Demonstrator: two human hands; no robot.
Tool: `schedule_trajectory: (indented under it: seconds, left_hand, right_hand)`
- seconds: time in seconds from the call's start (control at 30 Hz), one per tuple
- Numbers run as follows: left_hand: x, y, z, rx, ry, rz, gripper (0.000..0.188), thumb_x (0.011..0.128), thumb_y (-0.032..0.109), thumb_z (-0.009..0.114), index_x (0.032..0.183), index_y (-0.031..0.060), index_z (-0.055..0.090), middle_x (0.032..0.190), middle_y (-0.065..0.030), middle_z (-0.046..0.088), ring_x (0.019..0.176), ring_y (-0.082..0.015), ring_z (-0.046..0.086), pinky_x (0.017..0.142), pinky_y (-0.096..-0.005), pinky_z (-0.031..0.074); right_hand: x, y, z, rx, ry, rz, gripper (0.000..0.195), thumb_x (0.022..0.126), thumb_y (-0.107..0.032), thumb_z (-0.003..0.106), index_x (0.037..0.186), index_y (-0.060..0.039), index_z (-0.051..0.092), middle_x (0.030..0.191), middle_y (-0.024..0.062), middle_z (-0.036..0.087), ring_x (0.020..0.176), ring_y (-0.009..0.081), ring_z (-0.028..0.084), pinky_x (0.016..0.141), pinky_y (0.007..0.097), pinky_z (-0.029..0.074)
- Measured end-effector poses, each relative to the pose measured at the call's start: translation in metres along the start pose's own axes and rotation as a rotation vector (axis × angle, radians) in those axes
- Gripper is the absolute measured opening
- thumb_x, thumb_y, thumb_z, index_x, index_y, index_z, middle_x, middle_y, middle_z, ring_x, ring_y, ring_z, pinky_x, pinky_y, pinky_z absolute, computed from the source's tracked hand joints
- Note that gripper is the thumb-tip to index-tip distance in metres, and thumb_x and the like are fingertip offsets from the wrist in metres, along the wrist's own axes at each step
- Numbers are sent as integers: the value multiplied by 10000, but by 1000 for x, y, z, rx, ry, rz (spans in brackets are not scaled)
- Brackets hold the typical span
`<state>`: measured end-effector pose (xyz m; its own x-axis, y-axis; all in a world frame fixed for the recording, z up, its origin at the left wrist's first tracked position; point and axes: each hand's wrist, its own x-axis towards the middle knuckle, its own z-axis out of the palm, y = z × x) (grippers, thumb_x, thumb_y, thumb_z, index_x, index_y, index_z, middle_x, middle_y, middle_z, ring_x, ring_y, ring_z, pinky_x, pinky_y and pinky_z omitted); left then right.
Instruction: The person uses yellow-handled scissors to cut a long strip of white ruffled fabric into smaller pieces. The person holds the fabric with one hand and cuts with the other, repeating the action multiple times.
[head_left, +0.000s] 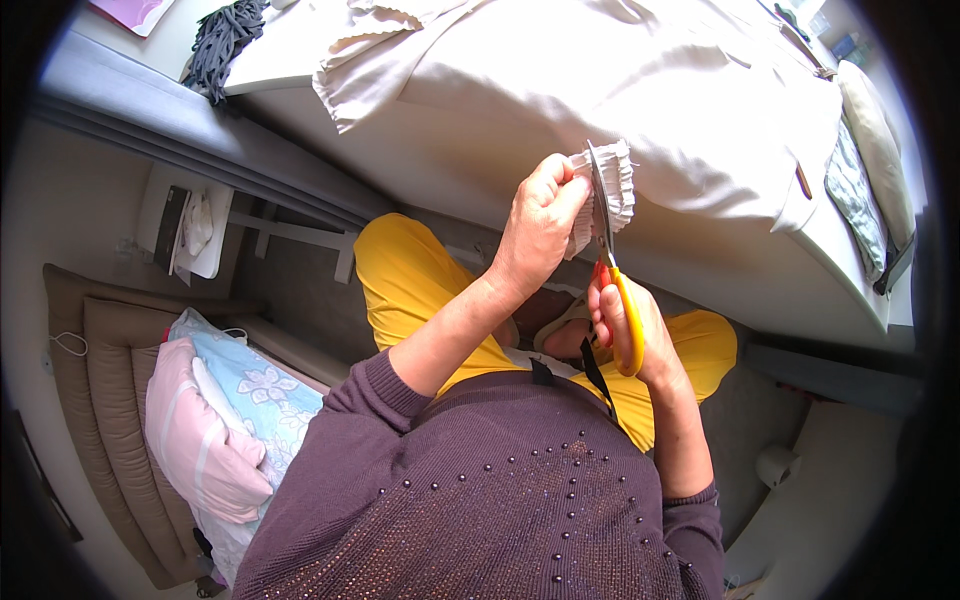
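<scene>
Between thumb and fingers, my left hand (544, 217) pinches a gathered strip of white fabric (619, 184) with a ruffled, elastic-like look. My right hand (645, 337) grips scissors (630, 322) with one yellow and one red handle. The dark blades point away from me and lie along the strip, just right of my left fingertips. Whether the blades are fully closed on the fabric is hard to tell. Beyond my hands, a large white cloth (540, 82) spreads over the table and hangs past its near edge.
Dark grey fabric strips (225, 45) lie at the table's far left. Cushions (870, 157) rest at the right end. A brown padded seat (112, 375) at lower left holds pink bedding (202, 442) and blue floral fabric (262, 382). My knees in yellow trousers (405, 277) are below the table edge.
</scene>
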<state>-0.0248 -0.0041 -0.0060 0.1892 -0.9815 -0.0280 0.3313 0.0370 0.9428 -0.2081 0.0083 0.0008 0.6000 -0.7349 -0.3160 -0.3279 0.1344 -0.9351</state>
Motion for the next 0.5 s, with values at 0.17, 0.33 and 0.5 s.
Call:
schedule_trajectory:
  seconds: [0.17,0.33,0.5]
  left_hand:
    - [-4,8,2,25,-25,-2,149,1003,136,482,990,24,580,895,-8,643,806,-52,592,749,-220,480]
    - [-6,9,3,43,-10,-22,144,995,142,498,972,32,589,889,14,630,801,-27,546,746,-206,458]
    - [-6,8,0,81,-22,-49,133,980,137,504,986,31,584,909,-18,649,814,-55,591,736,-220,479]
  right_hand:
    - [1,-4,0,-23,26,-29,508,964,-505,527,816,-20,485,588,29,442,532,111,464,520,281,407]
    - [1,-1,0,-2,43,19,524,953,-524,553,769,-37,490,568,-5,440,509,71,453,477,250,387]
    - [-4,0,2,72,140,-94,503,932,-507,608,779,-36,518,557,-26,454,486,47,459,448,220,367]
